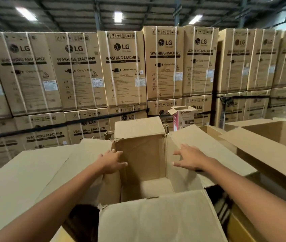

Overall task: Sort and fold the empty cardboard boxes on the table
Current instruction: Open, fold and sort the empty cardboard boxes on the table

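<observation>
Cardboard sheet: large flat brown cardboard sheet (25, 172) lies at the left, just beside the open box's left flap.
Left grip: the left grip (112, 162) rests over the top edge of the box's left wall. Its fingers are stretched out fairly straight towards the far corner, and its thumb is set apart over the inside.
Open box: the empty brown cardboard box (144, 158) stands upright in the centre foreground, mouth up. Its far flap stands upright and its near flap is folded out towards the camera. What it stands on is hidden.
Right grip: the right grip (189, 158) is spread wide, palm down, over the box's right flap. Whether it touches the flap cannot be told.
Small box: a white and pink printed carton (182, 117) stands behind, its top flap open.
Right boxes: large open brown cardboard boxes (269, 151) sit just beside the right flap.
Background: stacked brown washing machine cartons (124, 67) bound with white straps run across the whole width.
</observation>
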{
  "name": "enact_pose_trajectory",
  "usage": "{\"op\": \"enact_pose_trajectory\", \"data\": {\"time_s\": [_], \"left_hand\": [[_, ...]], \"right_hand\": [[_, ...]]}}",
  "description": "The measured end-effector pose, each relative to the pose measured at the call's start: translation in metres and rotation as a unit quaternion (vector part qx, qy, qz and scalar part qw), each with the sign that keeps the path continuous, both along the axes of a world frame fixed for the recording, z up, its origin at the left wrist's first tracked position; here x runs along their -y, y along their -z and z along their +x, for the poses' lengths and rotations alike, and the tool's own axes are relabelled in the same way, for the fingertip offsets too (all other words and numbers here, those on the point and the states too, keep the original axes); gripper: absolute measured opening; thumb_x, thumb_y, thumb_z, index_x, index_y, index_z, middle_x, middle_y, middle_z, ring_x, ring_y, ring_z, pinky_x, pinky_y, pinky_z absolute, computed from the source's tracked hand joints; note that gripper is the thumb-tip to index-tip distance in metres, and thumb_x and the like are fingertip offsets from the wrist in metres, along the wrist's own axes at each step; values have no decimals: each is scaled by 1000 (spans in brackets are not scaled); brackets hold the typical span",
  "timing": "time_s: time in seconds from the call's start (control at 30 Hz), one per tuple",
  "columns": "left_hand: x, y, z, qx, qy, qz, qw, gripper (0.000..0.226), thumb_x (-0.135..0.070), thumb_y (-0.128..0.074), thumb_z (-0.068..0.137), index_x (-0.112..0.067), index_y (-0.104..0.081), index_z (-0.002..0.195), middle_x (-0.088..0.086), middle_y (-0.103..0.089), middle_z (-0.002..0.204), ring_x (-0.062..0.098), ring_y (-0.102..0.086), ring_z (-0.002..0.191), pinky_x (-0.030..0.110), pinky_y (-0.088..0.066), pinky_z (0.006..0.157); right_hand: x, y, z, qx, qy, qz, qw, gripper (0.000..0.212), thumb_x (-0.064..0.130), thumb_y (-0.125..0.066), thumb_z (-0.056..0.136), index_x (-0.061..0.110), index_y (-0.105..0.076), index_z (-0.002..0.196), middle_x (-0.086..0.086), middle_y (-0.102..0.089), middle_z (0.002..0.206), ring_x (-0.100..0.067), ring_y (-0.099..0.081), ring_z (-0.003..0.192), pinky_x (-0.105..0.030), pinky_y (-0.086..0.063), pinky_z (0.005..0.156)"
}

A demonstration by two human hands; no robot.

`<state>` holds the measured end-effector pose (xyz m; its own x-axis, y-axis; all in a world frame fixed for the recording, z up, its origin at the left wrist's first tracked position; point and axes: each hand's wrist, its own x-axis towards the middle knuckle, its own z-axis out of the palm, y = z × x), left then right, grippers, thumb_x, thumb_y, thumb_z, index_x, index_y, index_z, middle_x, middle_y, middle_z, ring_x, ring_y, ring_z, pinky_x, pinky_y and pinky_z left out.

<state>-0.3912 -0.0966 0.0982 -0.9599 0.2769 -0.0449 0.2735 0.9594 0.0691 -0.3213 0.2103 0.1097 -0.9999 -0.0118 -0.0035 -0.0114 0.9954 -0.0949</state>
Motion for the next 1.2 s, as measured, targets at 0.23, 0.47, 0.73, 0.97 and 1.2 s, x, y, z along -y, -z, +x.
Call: {"op": "enact_pose_trajectory", "data": {"time_s": [0.23, 0.47, 0.73, 0.97, 1.2], "left_hand": [[-24, -23, 168, 106, 107, 83, 985, 56, -50, -36, 103, -15, -42, 147, 7, -45, 151, 24, -42, 138, 29, -33, 109], [-40, -4, 246, 29, 142, 90, 985, 78, -65, -34, 94, -22, -19, 157, 5, -24, 162, 23, -20, 150, 48, -20, 121], [-103, -20, 332, -101, 247, 272, 925, 71, -56, -43, 94, -29, -22, 156, 0, -16, 165, 17, -7, 152, 39, -14, 121], [-191, 5, 401, -149, 333, 379, 851, 63, -53, -44, 98, -28, -27, 154, -3, -33, 157, 6, -27, 143, 27, -26, 113], [-297, 85, 439, -82, 397, 370, 836, 61, -39, -52, 101, -20, -28, 154, 2, -35, 156, 12, -28, 143, 23, -22, 114]], "right_hand": [[19, 15, 124, -29, -45, -66, 996, 57, 59, -39, 100, 29, -46, 148, -13, -27, 163, -23, -15, 153, -40, -16, 120], [22, 31, 247, -36, -50, -112, 992, 72, 47, -53, 99, 24, -21, 158, -8, 0, 167, -22, -1, 155, -43, -19, 123], [-43, 18, 378, -183, 40, -198, 962, 68, 41, -58, 98, 39, -22, 155, 16, -10, 162, -15, -14, 153, -40, -23, 119], [-90, 49, 478, -264, 157, -261, 915, 66, 39, -62, 96, 36, -31, 154, 7, -22, 164, -14, -25, 149, -45, -30, 119], [-132, 133, 536, -312, 287, -340, 840, 64, 41, -65, 91, 37, -39, 149, 9, -31, 161, -11, -30, 147, -49, -39, 114]]}}
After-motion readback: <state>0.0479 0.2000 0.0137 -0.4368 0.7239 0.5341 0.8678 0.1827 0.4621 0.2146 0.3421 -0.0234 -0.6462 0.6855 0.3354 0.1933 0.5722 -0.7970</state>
